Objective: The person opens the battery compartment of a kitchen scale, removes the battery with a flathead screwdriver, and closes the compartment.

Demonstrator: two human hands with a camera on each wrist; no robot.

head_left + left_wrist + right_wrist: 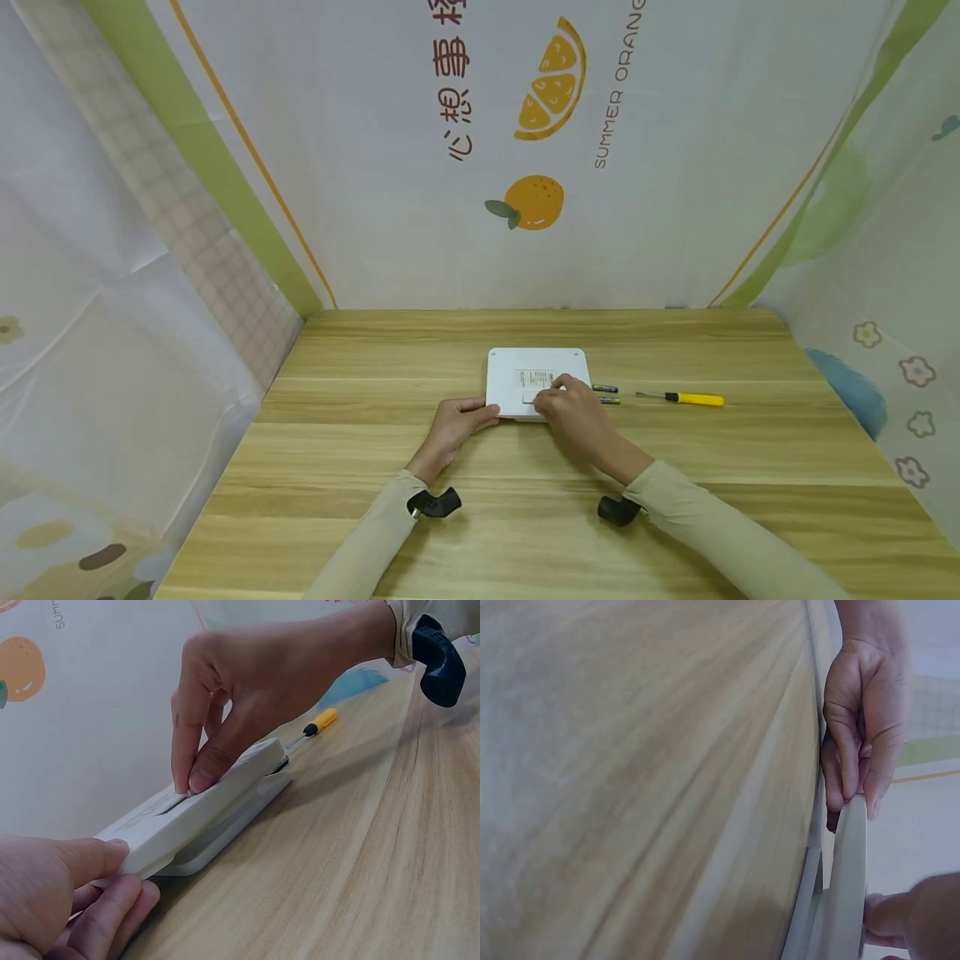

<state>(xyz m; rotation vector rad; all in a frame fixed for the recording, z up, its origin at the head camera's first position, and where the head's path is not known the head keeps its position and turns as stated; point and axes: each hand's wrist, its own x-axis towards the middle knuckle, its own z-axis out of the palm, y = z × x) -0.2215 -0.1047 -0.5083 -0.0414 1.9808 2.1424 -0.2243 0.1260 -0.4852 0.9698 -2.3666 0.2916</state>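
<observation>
A white, flat, battery-powered device (504,382) lies face down on the table, its printed label upward. In the left wrist view its body sits tilted above a thinner white plate (196,864). My left hand (455,429) grips the near left corner, thumb on top and fingers beneath. Over the battery compartment, my right hand (573,414) pinches the small white battery cover (528,397) with thumb and fingertips. A dark gap shows beside those fingertips in the left wrist view. The right hand partly hides the cover and compartment.
Two small batteries, the far one (606,388) and the near one (611,401), lie just right of the device. Further right is a screwdriver (699,399) with a yellow handle. A printed curtain (390,250) hangs behind the wooden table (360,367).
</observation>
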